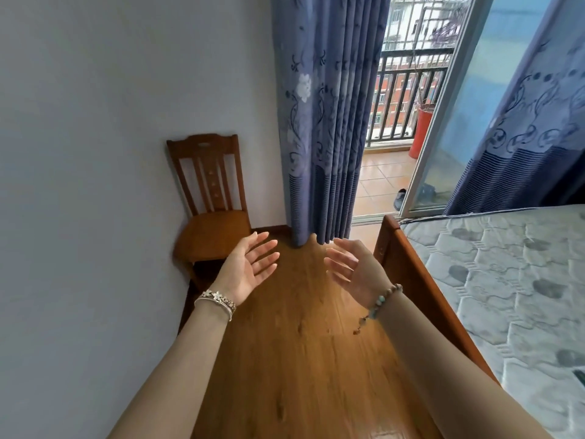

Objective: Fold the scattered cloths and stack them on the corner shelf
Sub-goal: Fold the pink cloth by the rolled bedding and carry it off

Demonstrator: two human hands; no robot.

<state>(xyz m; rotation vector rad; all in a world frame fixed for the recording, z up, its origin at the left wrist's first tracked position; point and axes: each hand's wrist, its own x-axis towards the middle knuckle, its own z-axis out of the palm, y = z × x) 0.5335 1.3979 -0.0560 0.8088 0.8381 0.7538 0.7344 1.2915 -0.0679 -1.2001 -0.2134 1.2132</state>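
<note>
My left hand and my right hand are held out in front of me above the wooden floor, palms facing each other, fingers spread and holding nothing. Each wrist wears a bracelet. No cloth and no shelf appear in this view.
A wooden chair stands in the corner against the left wall, its seat bare. Blue patterned curtains hang beyond it beside an open balcony door. A bed with a wooden frame and a quilted mattress fills the right side.
</note>
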